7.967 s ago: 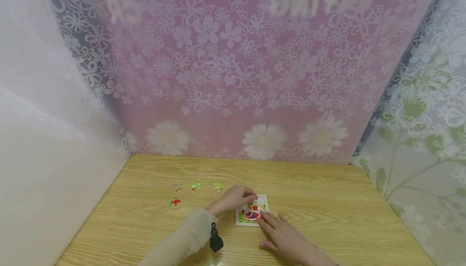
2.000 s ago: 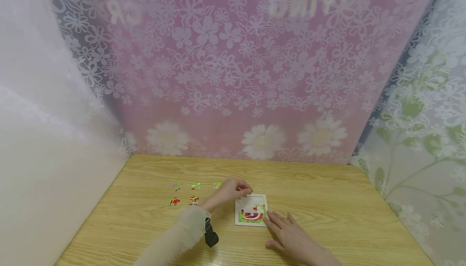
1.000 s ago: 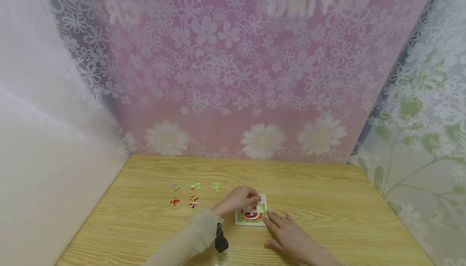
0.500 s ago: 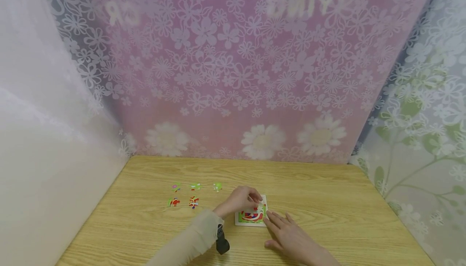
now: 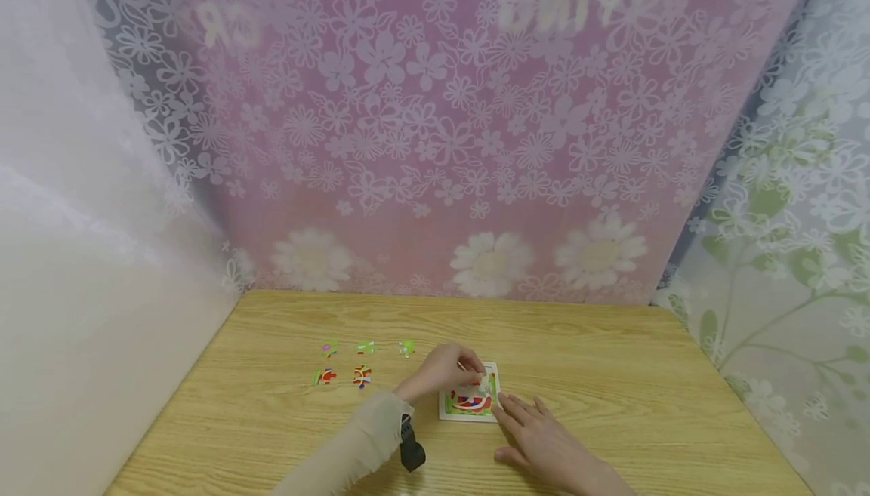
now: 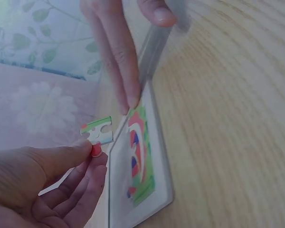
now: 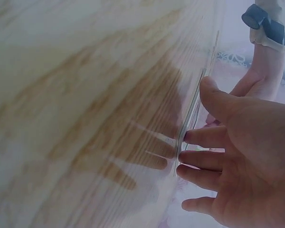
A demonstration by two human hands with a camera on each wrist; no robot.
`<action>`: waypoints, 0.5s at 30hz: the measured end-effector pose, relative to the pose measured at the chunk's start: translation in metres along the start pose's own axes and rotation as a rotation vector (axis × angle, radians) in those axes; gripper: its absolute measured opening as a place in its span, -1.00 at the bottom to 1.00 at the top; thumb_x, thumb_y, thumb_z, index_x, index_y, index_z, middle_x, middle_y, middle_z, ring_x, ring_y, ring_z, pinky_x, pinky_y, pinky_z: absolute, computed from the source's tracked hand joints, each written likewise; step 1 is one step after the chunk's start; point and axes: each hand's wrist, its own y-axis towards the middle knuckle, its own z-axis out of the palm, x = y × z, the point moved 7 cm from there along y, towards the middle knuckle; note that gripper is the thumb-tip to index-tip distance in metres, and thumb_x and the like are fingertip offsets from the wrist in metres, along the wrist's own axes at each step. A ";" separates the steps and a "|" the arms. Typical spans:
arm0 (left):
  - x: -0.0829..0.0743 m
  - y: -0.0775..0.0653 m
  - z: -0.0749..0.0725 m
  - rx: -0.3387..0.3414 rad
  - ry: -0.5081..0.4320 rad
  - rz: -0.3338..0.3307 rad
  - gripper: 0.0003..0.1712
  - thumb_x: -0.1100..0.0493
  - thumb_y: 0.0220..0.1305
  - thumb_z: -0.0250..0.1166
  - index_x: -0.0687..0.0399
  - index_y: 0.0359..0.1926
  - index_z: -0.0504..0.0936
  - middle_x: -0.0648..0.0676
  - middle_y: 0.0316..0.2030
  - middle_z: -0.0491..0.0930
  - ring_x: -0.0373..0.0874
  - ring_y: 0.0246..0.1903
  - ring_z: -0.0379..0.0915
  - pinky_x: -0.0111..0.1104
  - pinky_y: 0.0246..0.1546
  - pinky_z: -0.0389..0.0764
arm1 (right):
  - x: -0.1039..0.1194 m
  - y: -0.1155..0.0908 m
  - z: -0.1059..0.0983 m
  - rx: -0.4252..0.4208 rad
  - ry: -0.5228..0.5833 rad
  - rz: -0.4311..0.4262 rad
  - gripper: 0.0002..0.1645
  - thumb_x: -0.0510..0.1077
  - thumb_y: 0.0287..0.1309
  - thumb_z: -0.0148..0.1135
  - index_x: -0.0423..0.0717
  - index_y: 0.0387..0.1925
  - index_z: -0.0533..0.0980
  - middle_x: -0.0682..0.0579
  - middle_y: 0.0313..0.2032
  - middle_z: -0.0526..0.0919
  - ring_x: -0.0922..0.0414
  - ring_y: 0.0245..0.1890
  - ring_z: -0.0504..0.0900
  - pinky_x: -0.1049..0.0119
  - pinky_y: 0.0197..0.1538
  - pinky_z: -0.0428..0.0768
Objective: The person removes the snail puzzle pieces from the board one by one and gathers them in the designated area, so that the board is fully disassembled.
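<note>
My left hand (image 5: pixel 445 371) pinches a jigsaw piece (image 6: pixel 103 127) between thumb and fingers, above the puzzle tray (image 5: pixel 442 414). The piece shows green, white and red in the left wrist view. Joined pieces (image 5: pixel 470 403) in red, purple and green lie along the tray's near side; the left hand covers part of its far side. Straight fingertips of my right hand (image 5: pixel 540 435) touch the tray's right edge. In the right wrist view, the right hand (image 7: pixel 247 152) has its fingers spread against that edge.
Several loose jigsaw pieces lie on the wooden table (image 5: pixel 578 360) left of the tray. Among them are a red-and-white piece (image 5: pixel 362 377) and a green piece (image 5: pixel 406 348). A floral curtain (image 5: pixel 435 141) hangs behind the table. A black camera band (image 5: pixel 411 443) sits on the left wrist.
Since eight seconds ago, a red-and-white piece has appeared on the table among the loose ones. The left hand has moved from the tray's far left edge to above it. The right hand has shifted slightly right.
</note>
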 end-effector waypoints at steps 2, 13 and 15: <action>0.002 0.000 -0.005 0.002 -0.046 -0.015 -0.97 0.20 0.30 0.42 0.02 -0.28 0.79 -0.13 -0.43 0.71 -0.31 -0.48 0.60 -0.45 -0.44 0.61 | 0.000 0.000 0.000 0.010 0.014 0.009 -0.19 0.27 0.41 0.09 -0.30 0.34 0.44 -0.27 0.35 0.44 -0.22 0.31 0.47 -0.33 0.26 0.39; 0.008 -0.008 -0.035 -0.016 -0.152 -0.045 -0.89 0.22 0.33 0.40 0.08 -0.15 0.78 -0.03 -0.38 0.73 -0.03 -0.35 0.71 -0.16 -0.24 0.74 | -0.003 0.001 0.002 0.026 0.042 0.011 -0.19 0.27 0.42 0.08 -0.30 0.36 0.42 -0.27 0.37 0.42 -0.23 0.33 0.45 -0.37 0.26 0.37; 0.010 -0.010 -0.040 -0.023 -0.151 -0.045 -0.89 0.21 0.33 0.39 0.09 -0.14 0.78 -0.02 -0.37 0.73 -0.01 -0.34 0.70 -0.13 -0.25 0.74 | -0.003 0.001 0.002 0.028 0.048 0.012 -0.19 0.27 0.42 0.08 -0.30 0.36 0.42 -0.27 0.37 0.42 -0.24 0.33 0.44 -0.37 0.26 0.37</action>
